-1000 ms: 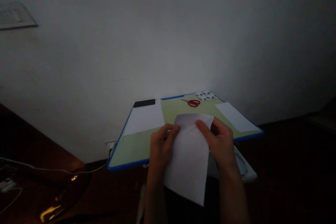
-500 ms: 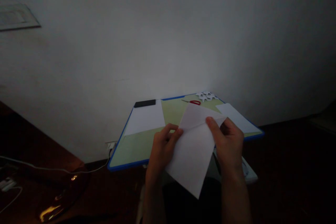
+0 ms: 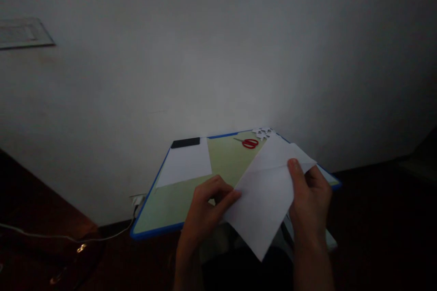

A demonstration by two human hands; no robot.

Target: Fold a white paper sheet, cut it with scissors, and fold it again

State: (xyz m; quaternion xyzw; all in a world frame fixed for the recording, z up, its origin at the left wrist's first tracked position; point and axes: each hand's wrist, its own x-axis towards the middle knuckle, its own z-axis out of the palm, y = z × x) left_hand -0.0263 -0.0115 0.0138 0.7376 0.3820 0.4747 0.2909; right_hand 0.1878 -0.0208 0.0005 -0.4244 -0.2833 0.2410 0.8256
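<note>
A creased sheet of white paper [image 3: 262, 195] is held up in front of me, over the near edge of the table, with one corner pointing down. My left hand [image 3: 210, 207] pinches its left edge between thumb and fingers. On the right side, my right hand [image 3: 309, 191] grips it near the right corner, thumb on the front face and fingers behind. A crease runs across the upper part of the sheet. Beyond it lie red-handled scissors [image 3: 250, 143], and near them several small white paper cutouts [image 3: 262, 133], partly covered by the sheet.
The light green table [image 3: 164, 211] has a blue rim and stands against a grey wall. A flat black object [image 3: 185, 142] lies at the back left on a white sheet [image 3: 186, 163]. Another white sheet [image 3: 324, 172] is at the right. A cable [image 3: 112, 238] hangs at left.
The paper and my right hand have shifted right. My left hand has slid lower and left along the edge, so the hands are farther apart. The whole view has tilted slightly.
</note>
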